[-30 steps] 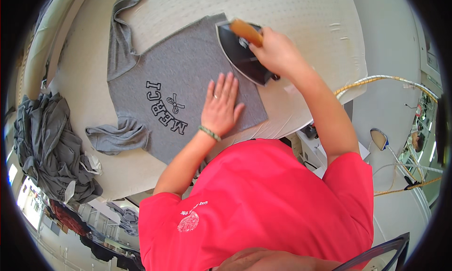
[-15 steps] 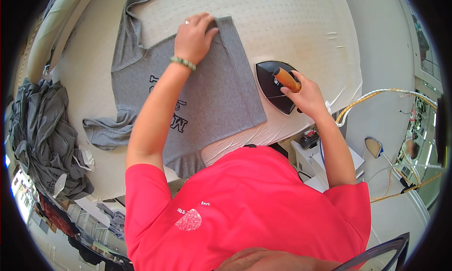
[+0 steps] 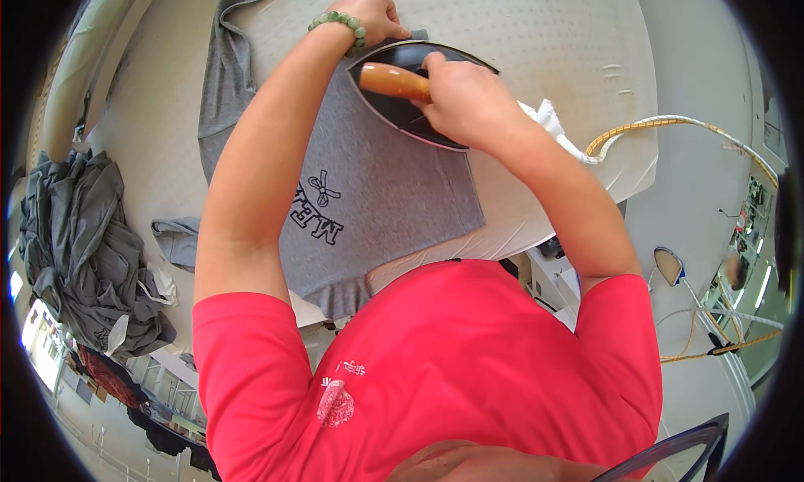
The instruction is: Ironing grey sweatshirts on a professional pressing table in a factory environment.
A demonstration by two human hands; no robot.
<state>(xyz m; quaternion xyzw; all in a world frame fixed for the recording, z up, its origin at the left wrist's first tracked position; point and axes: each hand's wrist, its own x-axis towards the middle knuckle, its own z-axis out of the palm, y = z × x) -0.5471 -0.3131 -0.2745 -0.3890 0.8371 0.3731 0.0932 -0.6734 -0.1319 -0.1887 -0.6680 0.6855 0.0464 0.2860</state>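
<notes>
A grey sweatshirt (image 3: 394, 193) with dark outlined lettering lies spread on the pale padded ironing table (image 3: 569, 30). My right hand (image 3: 473, 101) is wrapped round the wooden handle of a black iron (image 3: 402, 55). The iron is over the far part of the sweatshirt, its tip reaching past the garment's right edge; whether its sole presses on the cloth I cannot tell. Just beyond the iron, my left hand (image 3: 373, 15) pinches the far edge of the sweatshirt between thumb and fingers. A green bead bracelet is on that wrist.
At the table's left edge sits a heap of crumpled grey garments (image 3: 79, 239) with white tags. A white and yellow hose (image 3: 670, 120) runs from behind the iron to the right, beside a white cloth (image 3: 548, 123). Another iron-shaped plate (image 3: 667, 266) hangs at the right.
My right hand has brought the iron leftward and away from me, from the bare table cover onto the sweatshirt. My left hand has moved farther away and now pinches its edge.
</notes>
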